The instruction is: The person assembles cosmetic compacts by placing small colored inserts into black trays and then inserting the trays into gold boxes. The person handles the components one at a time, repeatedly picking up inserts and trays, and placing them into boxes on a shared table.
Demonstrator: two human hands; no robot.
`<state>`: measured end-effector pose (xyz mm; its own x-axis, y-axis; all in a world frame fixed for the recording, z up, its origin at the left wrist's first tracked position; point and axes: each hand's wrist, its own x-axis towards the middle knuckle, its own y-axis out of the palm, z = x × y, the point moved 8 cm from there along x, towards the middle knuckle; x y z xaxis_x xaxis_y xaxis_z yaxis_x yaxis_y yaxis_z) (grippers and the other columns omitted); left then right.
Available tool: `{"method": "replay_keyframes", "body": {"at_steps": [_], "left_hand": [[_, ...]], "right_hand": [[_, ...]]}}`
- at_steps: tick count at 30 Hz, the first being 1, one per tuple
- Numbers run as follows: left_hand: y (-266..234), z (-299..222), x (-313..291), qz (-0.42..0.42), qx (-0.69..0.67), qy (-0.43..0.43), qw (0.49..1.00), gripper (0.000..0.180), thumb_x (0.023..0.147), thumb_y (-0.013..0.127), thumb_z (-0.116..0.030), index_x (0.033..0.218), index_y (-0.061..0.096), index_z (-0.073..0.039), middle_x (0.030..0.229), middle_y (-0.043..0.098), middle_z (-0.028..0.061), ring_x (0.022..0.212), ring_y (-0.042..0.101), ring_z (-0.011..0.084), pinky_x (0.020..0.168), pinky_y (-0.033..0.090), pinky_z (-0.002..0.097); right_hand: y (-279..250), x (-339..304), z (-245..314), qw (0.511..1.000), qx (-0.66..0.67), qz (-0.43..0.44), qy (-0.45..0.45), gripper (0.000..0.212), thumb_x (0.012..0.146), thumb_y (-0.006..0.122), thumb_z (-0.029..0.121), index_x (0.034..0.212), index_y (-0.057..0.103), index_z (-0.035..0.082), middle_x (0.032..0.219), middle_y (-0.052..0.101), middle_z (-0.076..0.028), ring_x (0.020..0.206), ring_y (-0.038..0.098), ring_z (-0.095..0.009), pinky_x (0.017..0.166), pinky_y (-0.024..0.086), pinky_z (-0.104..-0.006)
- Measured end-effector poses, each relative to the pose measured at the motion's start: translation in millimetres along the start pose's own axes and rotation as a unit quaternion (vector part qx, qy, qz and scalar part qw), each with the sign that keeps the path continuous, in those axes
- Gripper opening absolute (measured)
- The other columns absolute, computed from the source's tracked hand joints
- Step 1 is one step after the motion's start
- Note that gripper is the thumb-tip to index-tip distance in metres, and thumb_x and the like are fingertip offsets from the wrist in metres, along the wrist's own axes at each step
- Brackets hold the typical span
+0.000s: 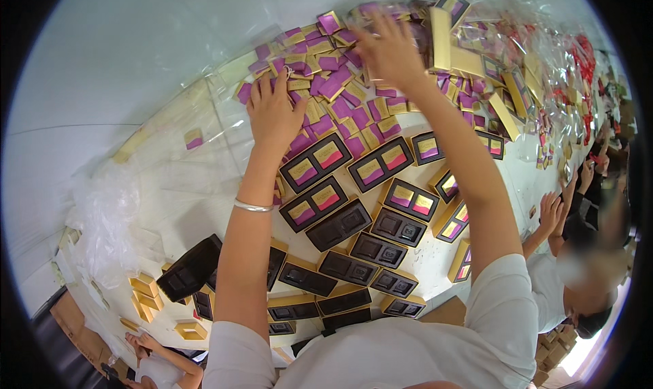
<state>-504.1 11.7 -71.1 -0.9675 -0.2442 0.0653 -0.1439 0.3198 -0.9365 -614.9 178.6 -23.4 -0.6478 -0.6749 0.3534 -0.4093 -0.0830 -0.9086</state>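
White shirt (401,355) sits nearest, below the purple-and-gold packet pile (333,87). Over its left part lies the left hand (273,113), fingers spread; over its far part, the blurred right hand (393,54), fingers apart, contact unclear. Black 2-well trays (315,163) border the pile's near side.

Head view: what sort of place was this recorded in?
Probably a packing workshop: a white table bears a heap of small purple-and-gold packets and many gold-edged black boxes, some filled and some without packets, with other people nearby.
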Motion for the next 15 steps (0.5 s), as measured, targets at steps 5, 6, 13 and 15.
{"method": "replay_keyframes", "body": {"at_steps": [5,6,13,15], "left_hand": [[-2.4,-1.1,-0.7,-0.003,-0.006,0.007,1.000,0.061,0.077,0.062,-0.040,0.128,0.044,-0.011,0.133,0.036,0.0163,0.124,0.030,0.0363,0.101,0.026,0.0480],[-3.0,-2.5,-0.6,-0.012,-0.001,0.008,1.000,0.061,0.077,0.062,-0.040,0.128,0.044,-0.011,0.133,0.037,0.0164,0.124,0.030,0.0360,0.101,0.026,0.0478],[-5.0,-13.2,11.8,-0.061,-0.026,-0.002,0.998,0.058,0.079,0.060,-0.041,0.124,0.047,-0.006,0.129,0.042,0.0158,0.121,0.036,0.0326,0.100,0.028,0.0457],[-4.2,-20.0,19.0,-0.047,-0.026,-0.004,0.999,0.057,0.081,0.057,-0.042,0.123,0.048,-0.005,0.127,0.045,0.0158,0.120,0.038,0.0318,0.099,0.030,0.0439]], "right_hand": [[7.5,-3.9,-103.3,0.985,-0.155,0.000,0.069,0.035,0.078,0.051,0.012,0.112,0.055,0.007,0.141,0.028,-0.011,0.112,0.046,-0.029,0.092,0.039,-0.0467],[-6.2,-9.4,-128.9,0.987,-0.094,-0.080,0.104,0.032,0.077,0.053,0.012,0.108,0.056,0.006,0.133,0.037,-0.014,0.110,0.048,-0.029,0.089,0.041,-0.0454],[-12.7,8.4,-132.0,0.987,-0.133,0.081,0.051,0.040,0.080,0.053,0.015,0.120,0.050,0.010,0.127,0.044,-0.017,0.114,0.045,-0.036,0.094,0.038,-0.0468],[26.2,10.1,-98.3,0.995,-0.005,0.098,0.015,0.040,0.082,0.053,0.020,0.121,0.050,0.009,0.124,0.046,-0.018,0.113,0.046,-0.037,0.094,0.037,-0.0477]]}}
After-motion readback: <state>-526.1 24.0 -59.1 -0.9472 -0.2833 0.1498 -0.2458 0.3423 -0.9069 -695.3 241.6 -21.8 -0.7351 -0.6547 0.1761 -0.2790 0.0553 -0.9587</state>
